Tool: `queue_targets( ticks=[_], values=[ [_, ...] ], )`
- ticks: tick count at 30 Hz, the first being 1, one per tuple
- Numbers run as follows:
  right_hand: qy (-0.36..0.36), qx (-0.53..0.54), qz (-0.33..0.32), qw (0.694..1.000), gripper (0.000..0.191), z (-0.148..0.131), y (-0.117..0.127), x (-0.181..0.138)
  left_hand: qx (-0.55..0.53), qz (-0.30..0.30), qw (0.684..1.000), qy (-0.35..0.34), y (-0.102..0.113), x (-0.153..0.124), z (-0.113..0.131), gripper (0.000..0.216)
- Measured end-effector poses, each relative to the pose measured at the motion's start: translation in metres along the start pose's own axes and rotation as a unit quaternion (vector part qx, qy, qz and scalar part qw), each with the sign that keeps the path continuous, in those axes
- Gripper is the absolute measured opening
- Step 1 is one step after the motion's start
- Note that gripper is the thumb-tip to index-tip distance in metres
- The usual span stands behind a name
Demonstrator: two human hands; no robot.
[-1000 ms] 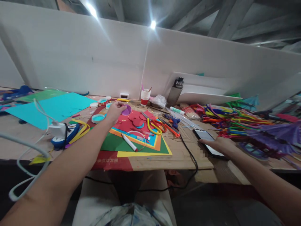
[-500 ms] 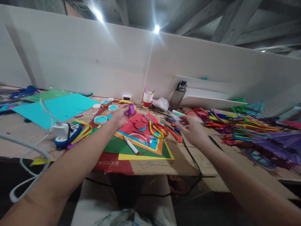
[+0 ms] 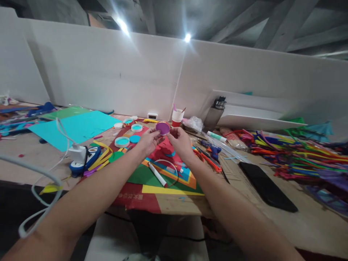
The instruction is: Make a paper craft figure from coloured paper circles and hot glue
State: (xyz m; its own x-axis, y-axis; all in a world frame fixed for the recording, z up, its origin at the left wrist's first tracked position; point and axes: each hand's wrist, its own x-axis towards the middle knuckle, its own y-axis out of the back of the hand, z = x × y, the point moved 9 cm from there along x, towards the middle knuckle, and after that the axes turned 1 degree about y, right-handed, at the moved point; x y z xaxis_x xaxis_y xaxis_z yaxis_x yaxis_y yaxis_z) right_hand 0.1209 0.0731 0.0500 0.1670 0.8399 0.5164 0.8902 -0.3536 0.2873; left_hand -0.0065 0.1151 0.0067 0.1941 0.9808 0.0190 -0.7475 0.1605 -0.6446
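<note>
A round purple disc (image 3: 162, 128) is raised above the work table, tilted with its flat face toward me. My left hand (image 3: 150, 140) pinches its lower left edge between thumb and fingers. From the other side, my right hand (image 3: 179, 141) has its fingers closed at the disc's right edge; its exact grip is partly hidden. Below the hands lie stacked coloured sheets, with red paper cut-outs (image 3: 166, 146) on top and a green sheet (image 3: 138, 175) beneath. A white marker with a red end (image 3: 157, 174) rests across them.
Round lids with blue inside (image 3: 122, 141) and a blue disc (image 3: 134, 139) are left of my hands. A blue glue gun (image 3: 210, 148), glue stick (image 3: 216, 136) and black phone (image 3: 268, 186) lie right. Behind stand paper cups (image 3: 177, 116) and a grey bottle (image 3: 214, 115).
My right hand has moved left from near the glue stick and glue gun to the purple disc. My left hand has brought the disc slightly right. The view has shifted, uncovering the phone.
</note>
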Motion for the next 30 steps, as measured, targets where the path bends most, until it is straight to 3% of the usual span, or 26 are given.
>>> queue_targets(
  ticks=[5,11,16,21,30],
  values=[
    [0.032,-0.014,0.007,0.999,0.021,0.0,0.014,-0.002,0.113,-0.055,0.992,0.015,-0.005,-0.003,-0.011,0.016],
    [0.106,-0.114,0.02,0.988,0.018,-0.011,0.024,-0.001,0.295,-0.198,0.934,-0.02,-0.026,-0.011,-0.009,0.039],
    [0.187,-0.173,0.018,0.967,0.02,-0.031,0.023,-0.007,0.192,-0.288,0.936,0.068,-0.039,-0.022,-0.016,0.047],
    [0.139,-0.169,0.003,0.976,0.019,-0.024,0.021,-0.004,0.106,-0.271,0.943,0.159,-0.036,-0.021,-0.025,0.055],
    [0.029,-0.097,-0.047,0.994,0.02,0.0,0.015,0.001,0.072,-0.234,0.951,0.191,-0.028,-0.019,-0.031,0.041]
  ],
)
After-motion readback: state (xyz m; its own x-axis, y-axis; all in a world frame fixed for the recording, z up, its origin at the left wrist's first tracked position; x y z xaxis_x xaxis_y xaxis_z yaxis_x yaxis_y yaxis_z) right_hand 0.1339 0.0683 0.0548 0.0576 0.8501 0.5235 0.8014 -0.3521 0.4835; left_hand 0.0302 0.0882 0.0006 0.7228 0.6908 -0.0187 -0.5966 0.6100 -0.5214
